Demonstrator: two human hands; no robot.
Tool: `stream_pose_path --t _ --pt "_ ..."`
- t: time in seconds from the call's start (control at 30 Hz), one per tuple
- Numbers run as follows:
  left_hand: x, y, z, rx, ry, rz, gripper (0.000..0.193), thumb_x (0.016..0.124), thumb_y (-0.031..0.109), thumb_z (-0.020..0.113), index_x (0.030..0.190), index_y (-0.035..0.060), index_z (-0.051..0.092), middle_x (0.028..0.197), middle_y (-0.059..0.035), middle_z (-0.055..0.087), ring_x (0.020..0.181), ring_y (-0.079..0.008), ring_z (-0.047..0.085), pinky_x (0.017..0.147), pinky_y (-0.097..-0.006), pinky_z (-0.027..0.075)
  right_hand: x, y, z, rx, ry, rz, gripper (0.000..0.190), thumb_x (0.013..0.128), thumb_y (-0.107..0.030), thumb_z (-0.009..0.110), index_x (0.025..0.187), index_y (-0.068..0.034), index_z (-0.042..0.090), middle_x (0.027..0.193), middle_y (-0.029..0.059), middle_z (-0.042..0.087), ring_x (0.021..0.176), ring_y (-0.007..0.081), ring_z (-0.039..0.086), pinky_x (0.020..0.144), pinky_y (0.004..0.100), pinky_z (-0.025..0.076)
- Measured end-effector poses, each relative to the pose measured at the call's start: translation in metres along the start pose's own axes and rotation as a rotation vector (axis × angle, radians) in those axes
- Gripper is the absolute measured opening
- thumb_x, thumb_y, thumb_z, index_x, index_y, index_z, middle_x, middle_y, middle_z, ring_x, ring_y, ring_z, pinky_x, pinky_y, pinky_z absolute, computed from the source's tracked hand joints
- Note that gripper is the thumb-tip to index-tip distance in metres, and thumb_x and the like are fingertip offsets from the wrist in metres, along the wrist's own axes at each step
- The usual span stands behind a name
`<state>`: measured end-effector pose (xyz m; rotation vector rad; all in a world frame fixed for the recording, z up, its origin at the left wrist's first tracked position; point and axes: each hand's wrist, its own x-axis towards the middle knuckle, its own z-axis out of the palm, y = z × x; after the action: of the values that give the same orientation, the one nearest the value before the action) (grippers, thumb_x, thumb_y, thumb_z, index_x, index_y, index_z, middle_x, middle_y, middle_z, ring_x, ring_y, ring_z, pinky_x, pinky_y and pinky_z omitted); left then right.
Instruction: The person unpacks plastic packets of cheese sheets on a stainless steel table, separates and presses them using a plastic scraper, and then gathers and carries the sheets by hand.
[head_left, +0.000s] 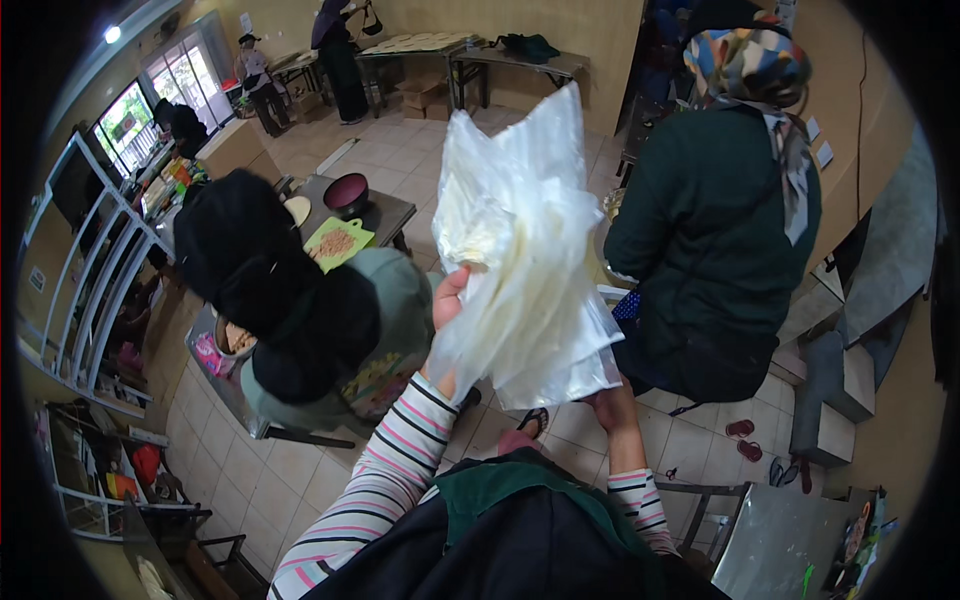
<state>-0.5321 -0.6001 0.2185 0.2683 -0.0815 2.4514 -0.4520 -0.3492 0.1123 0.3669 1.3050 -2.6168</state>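
Note:
A crumpled bunch of translucent plastic bags (525, 247) is held up in front of me, fanned out at the top. My left hand (448, 300) grips its left side, with the thumb showing on the near face. Under the lower right corner, my right hand (613, 403) holds the bunch from behind; its fingers are mostly hidden. Something pale yellowish shows through the plastic, but I cannot tell whether it lies inside the bags.
A person in a black head covering (262, 277) sits close on the left, by a metal table (390, 214) with a green cutting board (341, 244) and a dark bowl (346, 195). Another person in dark green (712, 247) stands on the right. Slippers (741, 439) lie on the tiled floor.

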Motion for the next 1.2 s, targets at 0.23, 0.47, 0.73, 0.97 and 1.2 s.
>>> stream_pose_path --t 0.23,0.47,0.73,0.97,1.2 --pt "0.102 0.078 -0.040 -0.006 -0.115 0.003 0.053 0.080 0.024 0.047 0.122 -0.0058 0.038 0.119 -0.0234 0.047 0.106 -0.0363 0.049 0.095 -0.0450 0.036 0.109 -0.023 -0.002 0.039 -0.105 0.200 0.035 0.083 -0.019 0.054 0.113 -0.003 0.048 0.095 0.0098 0.059 0.081 0.0239 0.060 0.063 0.0328 0.050" --pt "0.156 0.103 -0.103 -0.119 -0.021 -0.134 0.052 0.080 0.023 0.048 0.122 -0.0057 0.038 0.119 -0.0232 0.047 0.106 -0.0360 0.049 0.095 -0.0449 0.036 0.184 -0.053 0.009 -0.023 -0.129 0.192 0.035 0.086 -0.014 0.048 0.121 -0.008 0.043 0.100 0.0082 0.058 0.085 0.0211 0.060 0.069 0.0307 0.048" --pt "0.315 0.198 -0.133 -0.153 0.038 -0.189 0.050 0.080 0.021 0.048 0.122 -0.0056 0.038 0.118 -0.0229 0.047 0.105 -0.0357 0.050 0.095 -0.0446 0.037 0.252 -0.072 0.025 -0.109 -0.010 0.105 0.042 0.086 -0.013 0.049 0.126 -0.009 0.037 0.102 0.0085 0.056 0.087 0.0186 0.057 0.068 0.0279 0.046" --pt "0.362 0.265 -0.145 -0.078 0.085 -0.208 0.049 0.080 0.020 0.048 0.121 -0.0055 0.038 0.118 -0.0227 0.048 0.105 -0.0354 0.050 0.095 -0.0444 0.037 0.297 -0.142 0.131 -1.112 0.156 -1.143 0.044 0.073 -0.008 0.061 0.114 0.001 0.048 0.116 0.0202 0.042 0.104 0.0340 0.045 0.089 0.0410 0.037" --pt "0.407 0.323 -0.140 0.097 0.135 -0.287 0.048 0.080 0.019 0.048 0.121 -0.0054 0.038 0.118 -0.0224 0.048 0.105 -0.0351 0.050 0.094 -0.0442 0.038 0.425 -0.241 0.171 -1.644 0.742 -1.044 0.063 0.068 -0.015 0.061 0.125 -0.002 0.038 0.128 0.0266 0.028 0.120 0.0452 0.023 0.093 0.0622 0.015"
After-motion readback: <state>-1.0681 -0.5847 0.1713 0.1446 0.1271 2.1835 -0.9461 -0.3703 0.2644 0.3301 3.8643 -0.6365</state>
